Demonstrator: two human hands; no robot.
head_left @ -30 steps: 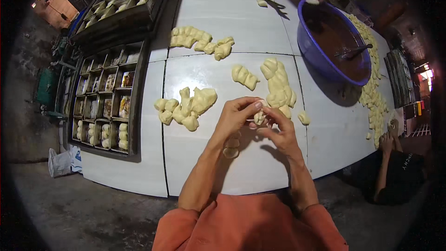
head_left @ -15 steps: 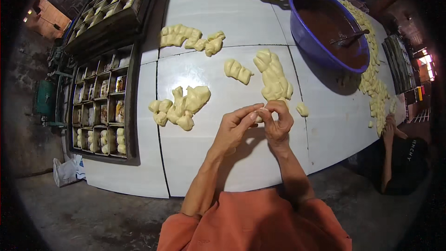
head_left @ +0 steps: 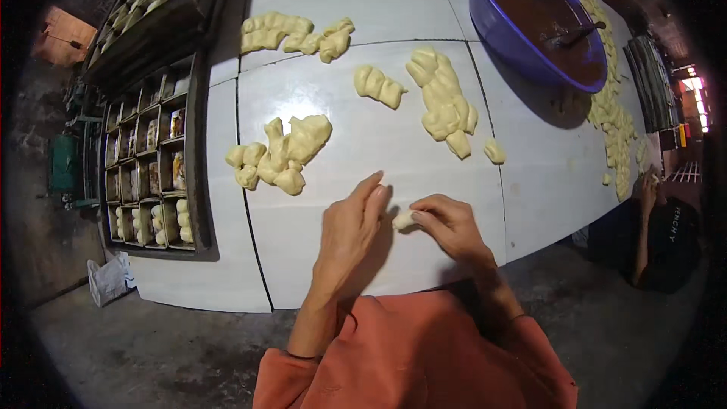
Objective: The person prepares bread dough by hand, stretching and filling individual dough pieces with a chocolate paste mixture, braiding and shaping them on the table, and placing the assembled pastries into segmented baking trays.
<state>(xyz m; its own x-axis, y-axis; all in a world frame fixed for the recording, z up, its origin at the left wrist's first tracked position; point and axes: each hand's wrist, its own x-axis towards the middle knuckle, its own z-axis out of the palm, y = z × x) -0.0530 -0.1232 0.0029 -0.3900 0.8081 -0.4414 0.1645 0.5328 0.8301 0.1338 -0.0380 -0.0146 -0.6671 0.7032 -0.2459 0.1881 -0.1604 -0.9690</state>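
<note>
My right hand (head_left: 453,226) pinches a small piece of pale dough (head_left: 402,221) between thumb and fingers, low over the white table (head_left: 424,273). To its left, my left hand (head_left: 350,231) is open, its fingers stretched forward and holding nothing. Beyond the hands lies a long, lumpy dough strip (head_left: 443,98), with one small dough lump (head_left: 494,151) to its right. A shorter dough piece (head_left: 379,86) rests left of the strip. Nearer my left hand sits an irregular dough heap (head_left: 291,153), and another dough row (head_left: 276,32) lies farther back.
At the left stands a dark compartment tray (head_left: 201,212), some cells holding dough balls. Another filled tray (head_left: 155,19) is behind it. A purple basin (head_left: 522,34) of brown liquid stands far right, beside many dough pieces (head_left: 612,121). A co-worker's hand (head_left: 650,191) is at the right edge.
My hands have come apart and moved nearer to me. The left has opened, while the right keeps the dough piece. The whole view has shifted slightly.
</note>
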